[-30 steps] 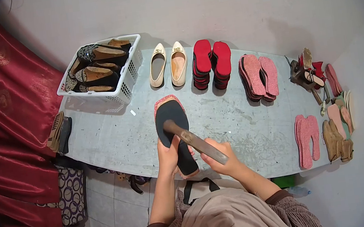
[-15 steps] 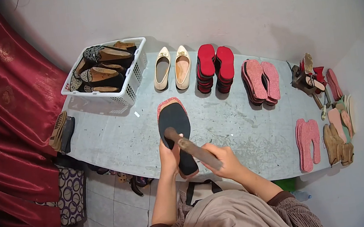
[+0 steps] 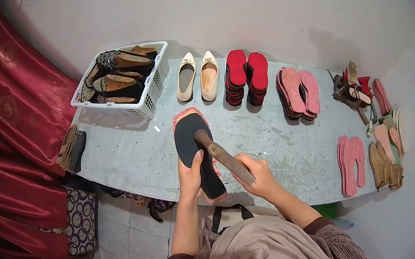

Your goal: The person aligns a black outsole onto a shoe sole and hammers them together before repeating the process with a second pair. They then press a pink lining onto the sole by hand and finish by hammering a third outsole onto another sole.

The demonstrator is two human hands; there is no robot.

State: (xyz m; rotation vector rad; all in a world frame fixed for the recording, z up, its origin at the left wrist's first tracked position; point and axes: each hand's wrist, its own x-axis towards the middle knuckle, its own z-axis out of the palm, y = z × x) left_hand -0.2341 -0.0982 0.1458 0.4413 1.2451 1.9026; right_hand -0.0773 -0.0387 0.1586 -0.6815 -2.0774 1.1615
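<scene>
- The left hand (image 3: 191, 176) is closed around the heel end of the black sole (image 3: 195, 149), thumb laid on its upper face; the sole is held flat against the near edge of the worktop (image 3: 132, 155).
- The right hand (image 3: 258, 175) is closed on the handle of the hammer (image 3: 223, 156), whose head is set on the middle of the sole, just beyond the left thumb.
- Compared with half a second ago, the hammer head is shown further up the sole and the sole is turned slightly to the left; by this the pounding is judged to be worked along the sole, toe part not yet reached.
- The sole lies partly under the left grip, its pink-edged toe pointing away from the person, well clear of both hands.
- Beyond the toe, a cream pair of shoes (image 3: 198, 77) and a red stack of soles (image 3: 244, 75) are set side by side at the far edge.
- Further left, a white basket (image 3: 153, 92) of dark shoes is seen; further right, pink insoles (image 3: 297, 91) are stacked.
- At the right end, more pink insoles (image 3: 351, 163) and brown pieces (image 3: 385, 164) are laid out.
</scene>
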